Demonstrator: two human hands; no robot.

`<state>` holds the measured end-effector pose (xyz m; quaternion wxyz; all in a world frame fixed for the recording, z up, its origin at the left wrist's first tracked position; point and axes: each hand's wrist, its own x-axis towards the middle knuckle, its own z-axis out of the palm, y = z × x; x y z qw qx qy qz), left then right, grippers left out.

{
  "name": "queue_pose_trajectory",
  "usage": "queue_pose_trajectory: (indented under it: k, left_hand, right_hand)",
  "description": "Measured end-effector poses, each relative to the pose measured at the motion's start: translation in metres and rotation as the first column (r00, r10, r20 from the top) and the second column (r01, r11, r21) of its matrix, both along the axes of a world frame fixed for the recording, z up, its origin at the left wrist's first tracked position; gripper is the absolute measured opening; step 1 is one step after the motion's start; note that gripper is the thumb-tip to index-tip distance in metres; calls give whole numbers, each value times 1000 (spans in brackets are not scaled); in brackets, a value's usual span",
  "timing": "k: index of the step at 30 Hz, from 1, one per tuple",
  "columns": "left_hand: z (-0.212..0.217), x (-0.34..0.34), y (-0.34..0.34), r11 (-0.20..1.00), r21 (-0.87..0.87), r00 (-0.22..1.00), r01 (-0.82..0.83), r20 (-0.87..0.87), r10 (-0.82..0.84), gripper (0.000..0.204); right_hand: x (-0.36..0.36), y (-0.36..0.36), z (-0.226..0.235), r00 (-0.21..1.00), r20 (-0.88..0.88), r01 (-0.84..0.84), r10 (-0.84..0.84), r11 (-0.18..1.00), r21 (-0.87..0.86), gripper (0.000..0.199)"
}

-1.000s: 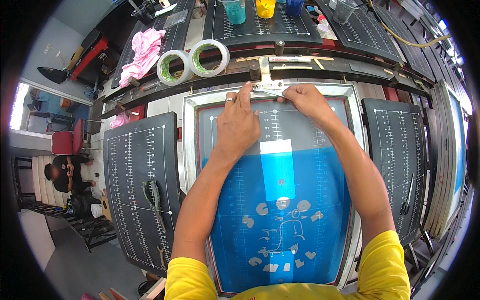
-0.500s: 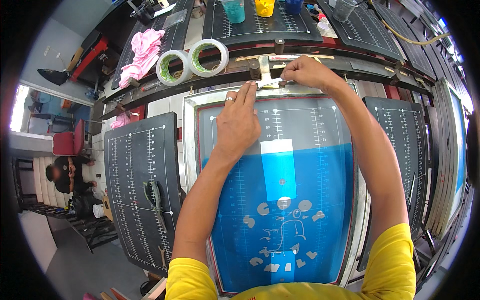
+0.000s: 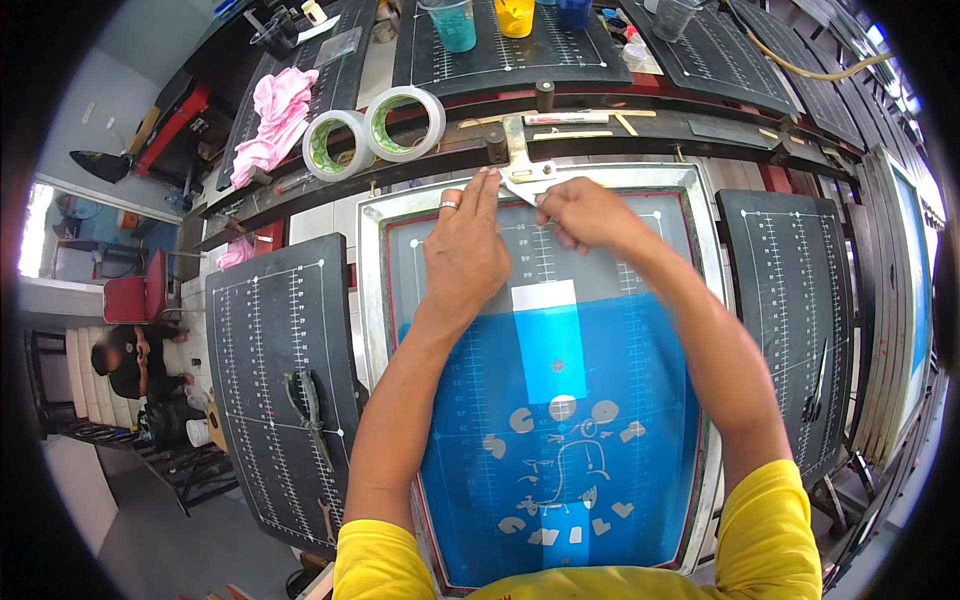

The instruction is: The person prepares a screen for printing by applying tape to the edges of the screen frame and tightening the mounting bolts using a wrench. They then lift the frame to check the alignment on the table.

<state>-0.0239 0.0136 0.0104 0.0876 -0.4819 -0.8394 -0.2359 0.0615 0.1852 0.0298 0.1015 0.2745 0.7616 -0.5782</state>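
Note:
A metal-framed printing screen [image 3: 372, 300] with blue coating and a pale animal design lies in front of me. My left hand [image 3: 465, 250], a ring on one finger, rests flat on the screen's top part, fingertips at the frame's far edge. My right hand [image 3: 585, 212] is curled beside it, pinching a thin pale strip [image 3: 520, 188] at that edge. Just beyond the strip, a metal clamp bracket [image 3: 517, 150] holds the frame. A white rectangle [image 3: 545, 297] sits on the mesh below my hands.
Two tape rolls [image 3: 375, 135] and a pink cloth [image 3: 272, 120] lie on the rail beyond. Black gridded platens [image 3: 275, 400] flank the screen, with scissors [image 3: 305, 400] on the left one. Cups of ink [image 3: 455, 22] stand at the back. A person [image 3: 130, 365] sits far left.
My right hand reached up to the clamp bracket, then came back down to the frame's top edge beside my left hand. The left hand stayed in place.

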Motion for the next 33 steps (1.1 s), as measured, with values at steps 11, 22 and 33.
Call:
queue_pose_trajectory:
  k: [11, 22, 33]
  left_hand:
    - [4, 3, 2, 999, 8, 985, -51, 163, 49, 66]
    - [1, 0, 3, 1000, 27, 999, -12, 34, 11, 60]
    - [0, 0, 3, 1000, 1, 1000, -21, -1, 21, 60]
  right_hand:
    - [15, -37, 3, 996, -69, 26, -54, 933, -359, 29]
    - [15, 8, 0, 989, -126, 92, -77, 988, 125, 33]
    - [-4, 31, 5, 996, -90, 30, -22, 995, 95, 28]
